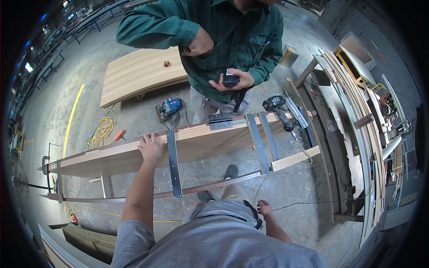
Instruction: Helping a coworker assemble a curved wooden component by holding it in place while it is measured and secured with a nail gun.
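My left hand (151,147) lies with fingers spread on the upper edge of a long wooden door panel (196,132) standing on its side. My right hand (264,208) hangs by my right hip, fingers curled; anything inside them is hidden. Just right of my left hand, a dark strip (173,163) spans from the panel's edge to a thin rail (210,188) nearer me. A dark metal hinge (220,121) sits on the panel edge. Further right are two more dark strips, one of them a wide strip (258,143), and a black nail gun (280,111) resting on the panel.
Across the panel stands a person in a green shirt (232,49), holding a small black block (231,80). Behind lie a blue router (170,107), a coiled yellow hose (103,132) and a wooden board (138,73) bearing a tape measure (166,64). A rack of planks (353,129) stands right.
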Tool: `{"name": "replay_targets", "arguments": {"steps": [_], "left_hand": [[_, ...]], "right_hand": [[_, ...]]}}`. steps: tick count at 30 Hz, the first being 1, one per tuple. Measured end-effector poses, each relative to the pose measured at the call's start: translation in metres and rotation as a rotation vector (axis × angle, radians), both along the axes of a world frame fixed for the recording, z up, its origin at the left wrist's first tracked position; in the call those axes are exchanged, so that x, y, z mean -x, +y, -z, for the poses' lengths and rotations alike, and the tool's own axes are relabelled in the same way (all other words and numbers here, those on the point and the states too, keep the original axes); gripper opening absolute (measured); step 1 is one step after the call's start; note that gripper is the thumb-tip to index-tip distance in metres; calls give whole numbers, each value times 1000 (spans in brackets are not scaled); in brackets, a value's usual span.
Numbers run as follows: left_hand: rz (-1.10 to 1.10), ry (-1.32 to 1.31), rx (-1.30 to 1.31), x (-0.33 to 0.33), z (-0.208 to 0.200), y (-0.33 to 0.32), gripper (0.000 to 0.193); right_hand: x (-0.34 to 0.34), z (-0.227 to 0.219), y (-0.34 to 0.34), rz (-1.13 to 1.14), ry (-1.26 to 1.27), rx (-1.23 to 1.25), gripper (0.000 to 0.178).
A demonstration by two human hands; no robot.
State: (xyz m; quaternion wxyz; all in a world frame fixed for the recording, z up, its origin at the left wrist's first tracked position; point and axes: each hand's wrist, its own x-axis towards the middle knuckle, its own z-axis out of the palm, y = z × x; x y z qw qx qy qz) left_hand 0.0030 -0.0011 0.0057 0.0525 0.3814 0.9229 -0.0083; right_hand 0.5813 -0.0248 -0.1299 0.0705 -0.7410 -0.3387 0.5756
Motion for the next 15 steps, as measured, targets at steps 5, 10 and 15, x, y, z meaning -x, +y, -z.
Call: {"name": "replay_targets", "arguments": {"steps": [5,10,15], "left_hand": [[3,22,-14,1,3,1,63],[37,76,-74,2,10,-1,60],[36,19,-39,-1,11,5,62]], "right_hand": [[-1,1,-9,35,2,-1,42],[-6,-3,-20,100,-1,-26,41],[-26,-4,-27,176,-28,-55,42]]}}
